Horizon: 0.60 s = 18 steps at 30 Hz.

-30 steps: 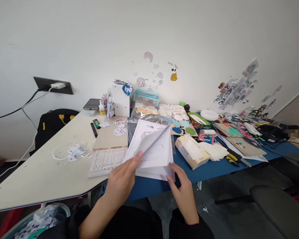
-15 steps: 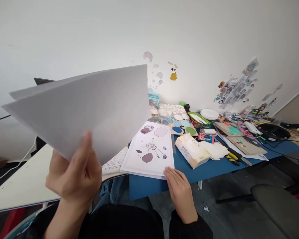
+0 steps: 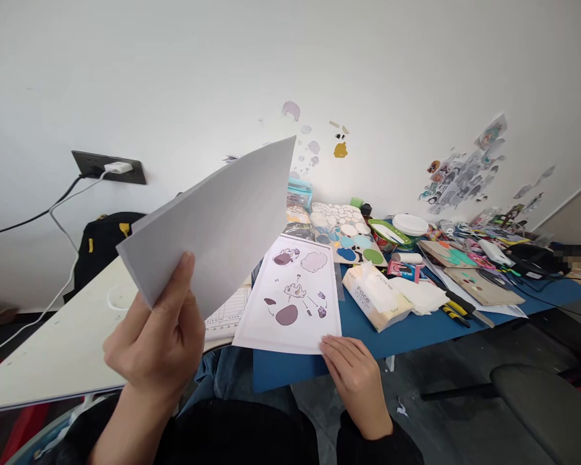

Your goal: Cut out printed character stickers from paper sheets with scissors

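Note:
My left hand (image 3: 157, 329) is closed on a few plain-backed sheets of paper (image 3: 223, 213), thumb on the near face. These sheets are raised above the table and tilted, with their blank side towards me. Below and to the right lies a printed sheet (image 3: 256, 326) with purple and grey cartoon shapes and small arrows. My right hand (image 3: 353, 371) grips its lower right corner, fingers together on top and the thumb hidden. Partly covered by the raised paper is a form with a printed grid (image 3: 230, 315).
A tissue pack (image 3: 375, 297) lies right of the printed sheet on the blue table surface (image 3: 285, 374). Behind are a board of coloured cutouts (image 3: 346, 223) and a white lid (image 3: 410, 224). Yellow-black tools (image 3: 458, 310) lie farther right. A white table (image 3: 43, 349) adjoins left, below a wall socket (image 3: 109, 166).
The sheets in my left hand have turned more edge-on and swung right, uncovering the wall socket and a black bag. My right hand stays at the printed sheet's corner.

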### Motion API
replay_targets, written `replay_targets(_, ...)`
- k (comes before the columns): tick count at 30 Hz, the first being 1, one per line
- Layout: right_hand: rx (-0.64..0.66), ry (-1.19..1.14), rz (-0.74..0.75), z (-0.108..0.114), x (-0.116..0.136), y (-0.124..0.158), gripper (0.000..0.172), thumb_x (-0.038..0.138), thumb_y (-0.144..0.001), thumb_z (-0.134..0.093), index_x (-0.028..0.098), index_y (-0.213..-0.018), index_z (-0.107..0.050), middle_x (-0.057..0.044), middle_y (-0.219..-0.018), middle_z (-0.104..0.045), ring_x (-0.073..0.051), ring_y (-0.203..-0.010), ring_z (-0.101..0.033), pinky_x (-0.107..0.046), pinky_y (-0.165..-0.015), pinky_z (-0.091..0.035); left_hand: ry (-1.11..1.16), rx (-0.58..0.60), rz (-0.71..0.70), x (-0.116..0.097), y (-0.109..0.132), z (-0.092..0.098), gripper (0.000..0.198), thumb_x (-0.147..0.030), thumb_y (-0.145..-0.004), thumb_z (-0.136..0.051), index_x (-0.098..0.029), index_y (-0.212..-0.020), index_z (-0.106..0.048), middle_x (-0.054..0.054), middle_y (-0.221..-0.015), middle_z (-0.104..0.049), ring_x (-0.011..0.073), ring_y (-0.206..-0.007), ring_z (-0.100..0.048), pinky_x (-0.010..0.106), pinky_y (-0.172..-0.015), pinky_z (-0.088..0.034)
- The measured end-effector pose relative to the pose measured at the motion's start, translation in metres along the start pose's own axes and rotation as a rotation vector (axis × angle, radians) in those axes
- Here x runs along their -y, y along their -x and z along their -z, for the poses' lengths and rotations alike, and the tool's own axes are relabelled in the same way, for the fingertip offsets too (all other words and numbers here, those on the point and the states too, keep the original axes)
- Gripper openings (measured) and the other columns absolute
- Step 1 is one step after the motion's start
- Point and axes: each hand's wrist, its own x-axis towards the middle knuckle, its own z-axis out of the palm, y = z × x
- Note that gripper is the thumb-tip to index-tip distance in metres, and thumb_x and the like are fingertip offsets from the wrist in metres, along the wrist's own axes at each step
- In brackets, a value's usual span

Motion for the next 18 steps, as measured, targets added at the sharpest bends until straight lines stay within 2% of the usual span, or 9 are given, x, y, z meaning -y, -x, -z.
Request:
replay_targets(7, 0.002, -0.008, -0.039, 0.001, 0.001, 0.002, 0.027, 0.010, -0.093, -0.048, 0.021, -0.110, -0.066, -0.007, -0.101, -0.072, -0.023, -0.095, -0.067, -0.039, -0.079, -0.055, -0.002, -0.024, -0.042, 0.001, -0.001, 0.001, 0.072, 0.007, -0.063, -0.065, -0.024, -0.127, -0.058, 0.001, -0.062, -0.068, 0.0064, -0.037, -0.037, 0.020, -0.036, -0.034)
replay_targets(10, -0.020, -0.002, -0.048, 0.002, 0.002, 0.002, 0.029, 0.008, -0.092, -0.047, 0.021, -0.111, -0.065, -0.007, -0.101, -0.072, -0.023, -0.094, -0.067, -0.039, -0.079, -0.055, 0.056, 0.002, -0.048, -0.002, -0.003, 0.005, 0.068, 0.008, -0.064, -0.063, -0.024, -0.124, -0.060, 0.002, -0.071, -0.072, 0.0076, -0.040, -0.048, 0.020, -0.040, -0.040)
replay_targets(11, -0.029, 0.000, -0.047, 0.003, 0.003, 0.002, 0.029, 0.008, -0.092, -0.048, 0.020, -0.111, -0.065, -0.007, -0.101, -0.072, -0.023, -0.094, -0.067, -0.039, -0.080, -0.055, 0.138, 0.046, -0.056, -0.005, -0.005, 0.007, 0.061, 0.008, -0.066, -0.062, -0.022, -0.119, -0.063, 0.004, -0.081, -0.074, 0.0091, -0.047, -0.056, 0.020, -0.044, -0.046)
replay_targets(13, -0.052, 0.003, -0.052, 0.004, 0.006, 0.002, 0.028, 0.007, -0.091, -0.049, 0.019, -0.110, -0.065, -0.008, -0.101, -0.071, -0.024, -0.095, -0.066, -0.040, -0.080, -0.054, 0.403, 0.216, -0.109, -0.015, -0.006, 0.013, 0.034, 0.004, -0.073, -0.059, -0.014, -0.101, -0.067, 0.011, -0.105, -0.071, 0.0169, -0.077, -0.069, 0.026, -0.062, -0.056)
replay_targets(15, -0.087, 0.013, -0.058, 0.006, 0.009, 0.003, 0.026, 0.006, -0.090, -0.052, 0.019, -0.108, -0.065, -0.009, -0.099, -0.072, -0.025, -0.094, -0.066, -0.042, -0.081, -0.052, 0.676, 0.413, -0.220, -0.031, -0.005, 0.019, 0.011, -0.003, -0.079, -0.057, -0.010, -0.084, -0.063, 0.015, -0.120, -0.064, 0.0269, -0.106, -0.063, 0.037, -0.081, -0.057)
replay_targets(16, -0.108, 0.023, -0.062, 0.007, 0.011, 0.005, 0.025, 0.007, -0.089, -0.053, 0.020, -0.107, -0.066, -0.009, -0.098, -0.072, -0.026, -0.094, -0.066, -0.043, -0.080, -0.052, 0.768, 0.499, -0.281, -0.040, -0.001, 0.022, 0.007, -0.005, -0.082, -0.056, -0.010, -0.081, -0.062, 0.016, -0.123, -0.062, 0.0301, -0.114, -0.057, 0.042, -0.087, -0.055)
replay_targets(18, -0.158, 0.058, -0.062, 0.008, 0.013, 0.008, 0.027, 0.008, -0.088, -0.055, 0.021, -0.109, -0.065, -0.009, -0.096, -0.072, -0.028, -0.092, -0.067, -0.044, -0.079, -0.052, 0.827, 0.629, -0.384, -0.058, 0.010, 0.027, 0.009, -0.008, -0.084, -0.055, -0.010, -0.086, -0.064, 0.012, -0.125, -0.062, 0.0300, -0.119, -0.054, 0.044, -0.094, -0.052)
